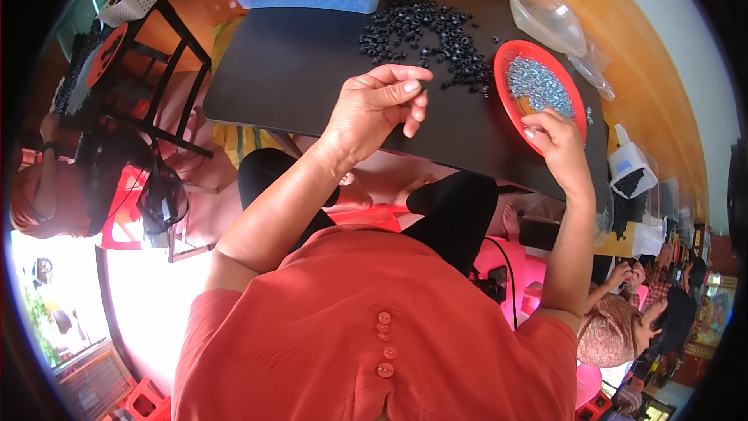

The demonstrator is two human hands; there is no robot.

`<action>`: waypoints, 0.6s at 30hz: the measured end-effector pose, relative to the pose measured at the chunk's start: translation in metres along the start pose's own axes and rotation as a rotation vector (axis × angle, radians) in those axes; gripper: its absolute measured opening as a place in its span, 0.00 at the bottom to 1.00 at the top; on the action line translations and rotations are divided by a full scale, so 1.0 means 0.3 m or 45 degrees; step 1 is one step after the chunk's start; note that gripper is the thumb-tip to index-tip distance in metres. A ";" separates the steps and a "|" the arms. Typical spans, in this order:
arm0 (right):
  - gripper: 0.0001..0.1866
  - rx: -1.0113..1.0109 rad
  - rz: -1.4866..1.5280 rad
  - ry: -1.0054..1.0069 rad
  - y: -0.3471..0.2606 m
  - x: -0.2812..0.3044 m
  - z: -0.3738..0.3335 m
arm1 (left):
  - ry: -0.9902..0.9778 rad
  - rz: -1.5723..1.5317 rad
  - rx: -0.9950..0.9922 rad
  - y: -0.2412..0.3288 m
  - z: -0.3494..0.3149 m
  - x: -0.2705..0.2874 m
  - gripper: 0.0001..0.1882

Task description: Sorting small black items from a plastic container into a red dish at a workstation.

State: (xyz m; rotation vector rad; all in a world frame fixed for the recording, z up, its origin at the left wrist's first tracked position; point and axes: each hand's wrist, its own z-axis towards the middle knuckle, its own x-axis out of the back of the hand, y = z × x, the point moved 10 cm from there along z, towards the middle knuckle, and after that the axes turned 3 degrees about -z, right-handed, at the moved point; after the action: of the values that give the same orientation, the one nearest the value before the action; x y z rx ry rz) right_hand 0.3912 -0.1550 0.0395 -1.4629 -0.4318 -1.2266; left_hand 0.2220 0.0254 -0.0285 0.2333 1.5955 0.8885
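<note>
One pinch: the left hand point(375, 99) has thumb and forefinger narrowed over the dark table point(284, 70), between its near edge and the black parts point(405, 23); a dark piece point(423, 86) seems to sit at the tips.
Right hand: point(559, 146) fingers curled narrow at the near rim of the red plate point(502, 87); whether they hold anything, I cannot tell.
Black heap: loose, toward the table's far edge, right of its middle, with strays near the plate.
Silvery bits: point(539, 82) inside the plate, near the table's right edge.
Good grip: for so small a piece, fingertips alone should serve best, leaving one end uncovered.
Good picking: the thin fringe of silvery bits would likely yield singles more easily.
Care: leaning on the rim might tip the plate.
</note>
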 end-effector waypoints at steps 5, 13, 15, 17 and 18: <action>0.08 -0.118 0.144 0.034 0.013 -0.012 -0.018 | -0.020 0.030 -0.020 0.004 -0.001 -0.002 0.10; 0.04 -0.001 0.293 0.312 -0.063 0.000 -0.016 | -0.012 0.125 -0.015 0.005 -0.003 -0.022 0.10; 0.04 0.037 0.477 0.337 -0.124 -0.038 0.022 | 0.052 0.129 -0.032 0.009 0.000 -0.002 0.08; 0.06 -0.021 0.896 0.353 -0.183 -0.098 0.060 | 0.059 0.142 -0.043 0.007 -0.002 0.007 0.08; 0.07 0.009 1.032 0.350 -0.197 -0.129 0.081 | 0.058 0.155 -0.046 0.004 -0.001 0.008 0.08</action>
State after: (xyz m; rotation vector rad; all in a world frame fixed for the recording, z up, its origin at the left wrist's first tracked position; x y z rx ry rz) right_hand 0.3391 -0.1017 0.0403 -1.2399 0.3283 -0.7370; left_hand 0.2208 0.0276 -0.0295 0.2888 1.6197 1.0215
